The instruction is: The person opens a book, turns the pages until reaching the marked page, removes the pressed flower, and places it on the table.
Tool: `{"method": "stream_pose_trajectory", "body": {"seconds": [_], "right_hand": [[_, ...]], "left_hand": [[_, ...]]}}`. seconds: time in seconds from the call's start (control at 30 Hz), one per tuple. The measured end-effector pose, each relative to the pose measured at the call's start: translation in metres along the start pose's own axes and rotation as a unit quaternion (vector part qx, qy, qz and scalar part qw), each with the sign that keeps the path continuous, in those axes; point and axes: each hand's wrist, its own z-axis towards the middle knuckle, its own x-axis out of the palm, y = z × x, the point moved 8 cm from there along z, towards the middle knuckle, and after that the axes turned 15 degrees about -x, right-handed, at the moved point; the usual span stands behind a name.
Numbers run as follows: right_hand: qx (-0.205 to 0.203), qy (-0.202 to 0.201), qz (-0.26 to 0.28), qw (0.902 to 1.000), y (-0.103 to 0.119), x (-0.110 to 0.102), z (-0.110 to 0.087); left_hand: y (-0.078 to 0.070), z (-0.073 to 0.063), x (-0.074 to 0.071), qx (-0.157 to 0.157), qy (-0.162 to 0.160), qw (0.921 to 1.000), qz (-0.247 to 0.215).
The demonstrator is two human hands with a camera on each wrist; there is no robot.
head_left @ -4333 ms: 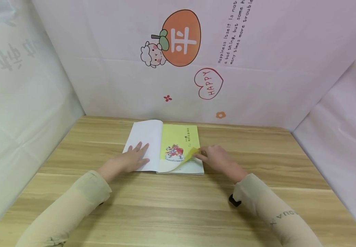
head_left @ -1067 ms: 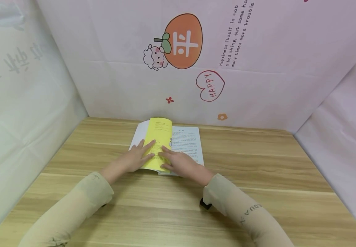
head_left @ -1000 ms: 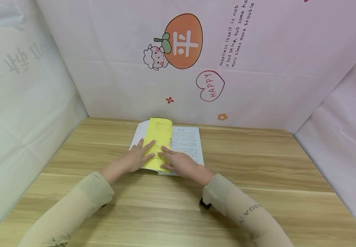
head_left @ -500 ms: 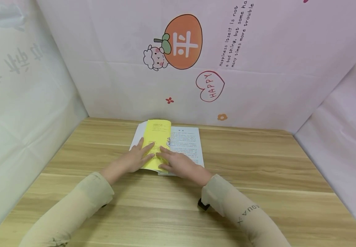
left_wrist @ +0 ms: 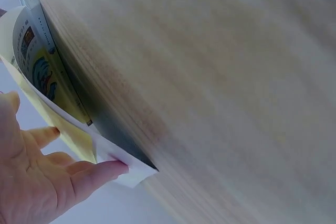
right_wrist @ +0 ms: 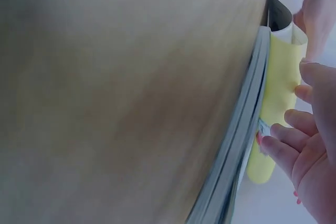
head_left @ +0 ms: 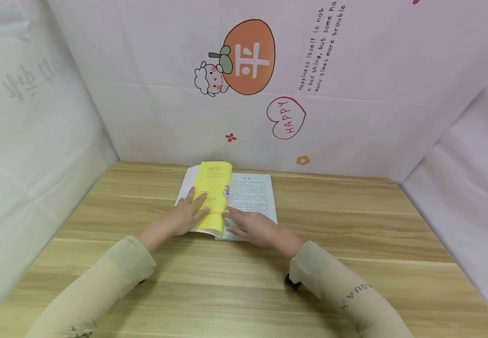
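Observation:
A paperback book [head_left: 250, 192] lies spread on the table, its printed white page on the right. The turned yellow page [head_left: 213, 180] bows over the white inside cover [head_left: 187, 180] on the left. My left hand [head_left: 179, 219] rests on these left leaves, fingers spread. In the left wrist view the cover edge [left_wrist: 137, 174] curls up off the table below this hand [left_wrist: 42, 177]. Close to the fold, my right hand [head_left: 255, 228] reaches with extended fingers to the yellow page's curve. The right wrist view shows these fingers [right_wrist: 283, 153] beside the yellow page [right_wrist: 281, 77] and the thick page block.
The wooden table [head_left: 210, 291] extends in front of the book and to both sides. Behind it stands a white printed cloth [head_left: 163, 122], close to the book's far edge. Similar cloth hangs at left and right.
The yellow page, pinched at its corner by my right hand earlier, has swung over to the left. Lately it settles farther left, and my right hand slides back right toward the fold.

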Motion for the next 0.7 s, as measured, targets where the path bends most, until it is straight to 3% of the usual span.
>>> {"method": "stream_pose_trajectory", "body": {"seconds": [0.43,0.7], "right_hand": [[-0.018,0.056,0.003,0.9983,0.010,0.005,0.008],[-0.002,0.110,0.020,0.9938,0.015,0.011,0.015]], "left_hand": [[-0.009,0.002,-0.007,0.025,-0.046,0.9986,0.000],[-0.014,0.002,-0.005,0.015,-0.023,0.9986,0.045]]}}
